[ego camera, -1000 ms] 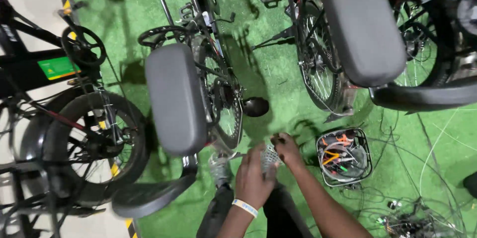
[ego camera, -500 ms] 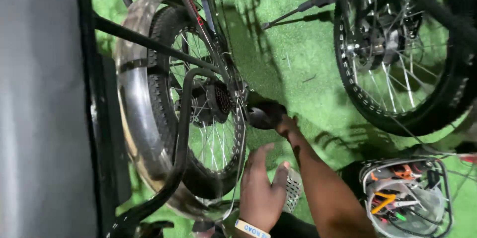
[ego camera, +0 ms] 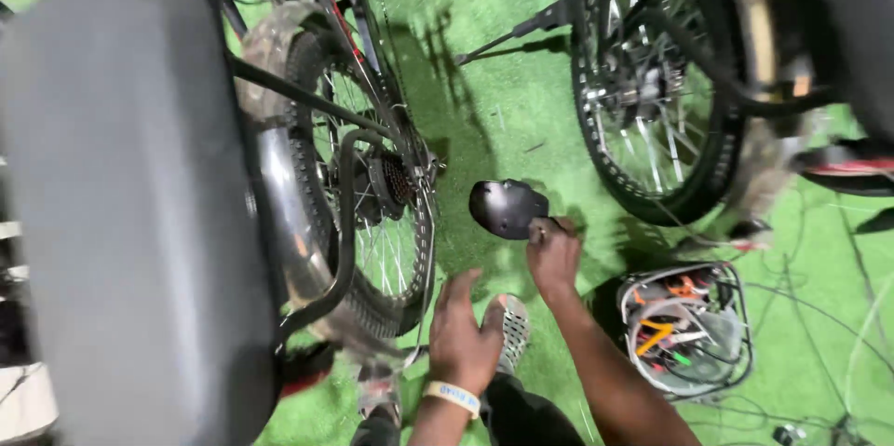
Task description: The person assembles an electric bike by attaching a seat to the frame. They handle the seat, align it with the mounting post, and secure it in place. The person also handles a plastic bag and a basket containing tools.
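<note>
Right hand (ego camera: 553, 257): fingers clamped on a black plastic cover (ego camera: 506, 208) over green matting (ego camera: 503, 101). Left hand (ego camera: 463, 334): fingers apart, empty, just beside the bicycle rear wheel (ego camera: 372, 223). Wire basket of tools (ego camera: 689, 330) near right.

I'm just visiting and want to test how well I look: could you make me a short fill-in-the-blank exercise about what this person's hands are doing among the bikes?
1. The right hand grips a dark, rounded ____ cover.
2. The left hand, fingers spread, wears a pale band on its ____.
3. The wire basket of tools sits on the ____ mat.
4. The left hand is close to the rear ____ of the nearest bike.

Missing words: black; wrist; green; wheel
</note>
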